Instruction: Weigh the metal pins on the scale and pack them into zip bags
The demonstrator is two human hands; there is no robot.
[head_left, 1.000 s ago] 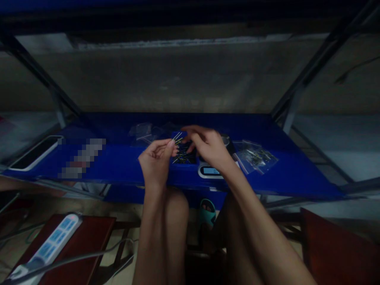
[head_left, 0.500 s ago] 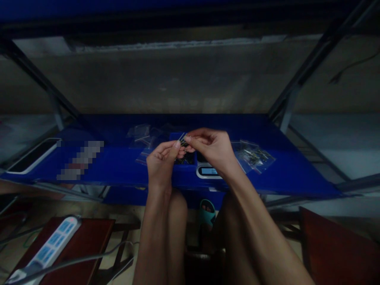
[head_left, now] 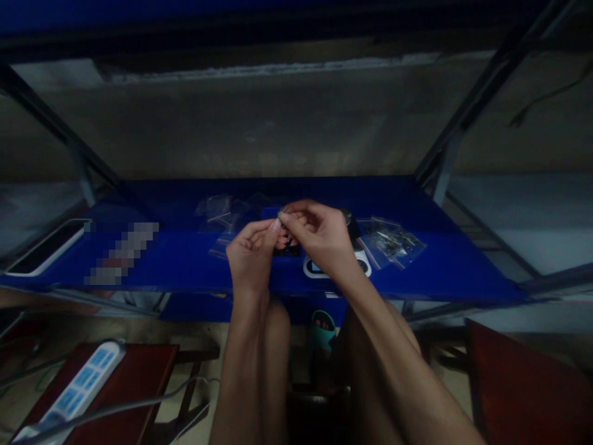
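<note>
Well, from the head camera, the one view here, I see both hands drawn together over the middle of the blue tabletop point(head_left: 185, 266). The left hand point(head_left: 252, 250) has its thumb and forefinger closed in a tight pinch, the other fingers curled in beside them. The right hand point(head_left: 319, 233) meets it, its thumb and fingertips also brought close together at the same spot. Between them they have hold of a few thin pieces point(head_left: 286, 211), mostly covered by the fingers; how many each hand grips I can't tell.

Just below the fingers sits a small blue box point(head_left: 270, 212) with dark bits point(head_left: 290, 251) lying in it. Beside it, partly under the right wrist, is a white-edged scale point(head_left: 365, 266). Clear bags with slender contents point(head_left: 393, 242) lie to its right, and more clear bags point(head_left: 217, 209) lie to the left of the box.

To my eye the pieces would be very light and fairly stiff, needing hardly any force. Being so slim and apparently smooth, they could roll or slide out of a careless pinch, and a hard squeeze might bend one. I'd take them near the middle of their length, between thumb and forefinger pads, leaving the ends free so that they can be lined up and told apart.
</note>
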